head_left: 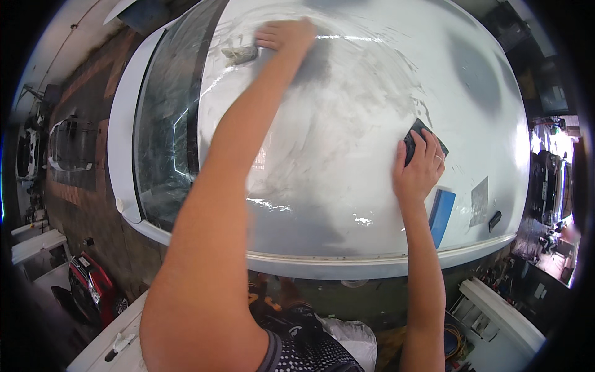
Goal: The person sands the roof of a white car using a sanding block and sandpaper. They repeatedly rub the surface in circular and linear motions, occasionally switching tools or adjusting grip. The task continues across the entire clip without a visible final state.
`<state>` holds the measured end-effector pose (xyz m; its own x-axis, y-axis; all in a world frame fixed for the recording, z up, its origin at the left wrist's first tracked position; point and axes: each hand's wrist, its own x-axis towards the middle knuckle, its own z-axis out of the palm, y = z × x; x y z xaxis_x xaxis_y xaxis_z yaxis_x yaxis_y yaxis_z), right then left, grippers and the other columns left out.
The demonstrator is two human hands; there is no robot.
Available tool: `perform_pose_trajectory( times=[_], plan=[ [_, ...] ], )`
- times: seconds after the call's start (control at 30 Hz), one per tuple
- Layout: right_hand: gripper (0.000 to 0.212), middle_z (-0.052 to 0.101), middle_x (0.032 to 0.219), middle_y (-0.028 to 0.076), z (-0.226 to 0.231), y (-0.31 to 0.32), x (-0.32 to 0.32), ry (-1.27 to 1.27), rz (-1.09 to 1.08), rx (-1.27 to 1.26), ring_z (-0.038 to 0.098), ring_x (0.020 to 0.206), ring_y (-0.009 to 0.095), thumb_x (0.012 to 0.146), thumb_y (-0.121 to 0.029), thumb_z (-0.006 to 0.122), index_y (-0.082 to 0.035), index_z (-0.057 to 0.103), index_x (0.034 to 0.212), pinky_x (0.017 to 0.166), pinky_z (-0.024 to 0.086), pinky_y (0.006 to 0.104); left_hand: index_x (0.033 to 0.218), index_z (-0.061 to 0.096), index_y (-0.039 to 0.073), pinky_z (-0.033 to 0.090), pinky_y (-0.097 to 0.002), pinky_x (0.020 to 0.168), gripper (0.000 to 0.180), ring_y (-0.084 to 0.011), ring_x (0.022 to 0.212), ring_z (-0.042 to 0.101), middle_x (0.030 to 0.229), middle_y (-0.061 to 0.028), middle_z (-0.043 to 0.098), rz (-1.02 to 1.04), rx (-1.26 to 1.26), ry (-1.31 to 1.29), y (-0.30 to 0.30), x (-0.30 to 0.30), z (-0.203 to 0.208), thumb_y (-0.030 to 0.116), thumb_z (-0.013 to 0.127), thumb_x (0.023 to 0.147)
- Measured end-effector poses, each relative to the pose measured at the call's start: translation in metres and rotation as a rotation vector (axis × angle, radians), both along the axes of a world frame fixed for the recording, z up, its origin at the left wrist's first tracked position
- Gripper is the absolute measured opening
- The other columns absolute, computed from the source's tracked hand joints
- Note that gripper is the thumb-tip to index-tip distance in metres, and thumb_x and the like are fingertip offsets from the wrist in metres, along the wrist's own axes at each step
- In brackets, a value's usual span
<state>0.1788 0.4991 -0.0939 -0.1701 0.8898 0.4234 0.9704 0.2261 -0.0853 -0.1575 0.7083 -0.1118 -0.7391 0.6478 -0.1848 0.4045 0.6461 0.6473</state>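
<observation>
A white car roof (347,180), smeared with wet grey streaks, fills the middle. My left arm stretches across it to the far left part, where my left hand (287,35) lies against the surface with its fingers pointing left, slightly blurred; I see nothing in it. Just beside those fingertips rests a crumpled greyish wet rag or sponge (240,55). On the right, my right hand (420,164) grips a black sanding pad or folded sandpaper (419,133) and presses it on the roof. A blue rectangular sanding block (442,217) sits close to my right wrist.
Near the roof's right front corner lie a grey sandpaper sheet (479,201) and a small dark object (494,220). A dark windscreen or rear glass (170,118) borders the roof on the left. A red car (96,288) stands on the floor at lower left. White stands (502,316) are at lower right.
</observation>
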Motion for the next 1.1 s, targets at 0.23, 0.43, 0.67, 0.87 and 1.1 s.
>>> perform_pose_trajectory(
  times=[0.23,0.43,0.67,0.87,1.1],
  plan=[
    [0.035,0.058,0.142,0.005,0.003,0.003,-0.012,0.025,0.013,0.012,0.048,0.141,0.029,0.100,-0.037,0.064,-0.016,0.066,0.128,0.118,0.029,0.0577,0.157,0.016,-0.020,-0.004,-0.0600,0.126,0.093,-0.0540,0.157,0.003,0.164,-0.0437,0.012,-0.184,0.005,0.346,-0.023,-0.036,-0.026,0.053,0.039,0.104],
    [0.035,0.058,0.141,0.004,0.002,0.004,-0.011,0.026,0.015,0.029,0.048,0.140,0.028,0.100,-0.038,0.063,-0.016,0.066,0.128,0.117,0.031,0.0580,0.153,0.020,-0.025,-0.006,-0.0606,0.125,0.099,-0.0567,0.155,0.008,0.162,-0.0461,0.016,-0.183,-0.068,0.435,-0.041,-0.028,-0.016,0.060,0.036,0.104],
    [0.035,0.057,0.142,0.003,0.001,0.005,-0.012,0.019,0.024,0.033,0.048,0.140,0.027,0.100,-0.038,0.064,-0.015,0.066,0.127,0.116,0.032,0.0565,0.151,0.018,-0.028,-0.002,-0.0592,0.126,0.103,-0.0563,0.155,0.013,0.159,-0.0488,0.019,-0.184,0.170,0.378,-0.063,-0.007,-0.014,0.062,0.035,0.103],
    [0.035,0.057,0.142,0.003,-0.001,0.003,-0.013,0.024,0.015,0.028,0.049,0.140,0.027,0.100,-0.037,0.064,-0.015,0.067,0.127,0.115,0.033,0.0566,0.152,0.021,-0.026,-0.002,-0.0586,0.126,0.103,-0.0548,0.155,0.012,0.164,-0.0406,0.021,-0.214,0.052,0.405,-0.062,-0.008,-0.018,0.064,0.034,0.103],
    [0.035,0.058,0.142,0.003,0.003,0.005,-0.004,0.002,-0.002,0.030,0.049,0.139,0.027,0.100,-0.037,0.064,-0.016,0.067,0.127,0.116,0.032,0.0562,0.154,0.025,-0.022,-0.002,-0.0585,0.127,0.101,-0.0554,0.155,0.012,0.164,-0.0391,0.022,-0.351,0.005,0.343,-0.067,0.021,-0.013,0.065,0.035,0.103]
  ],
)
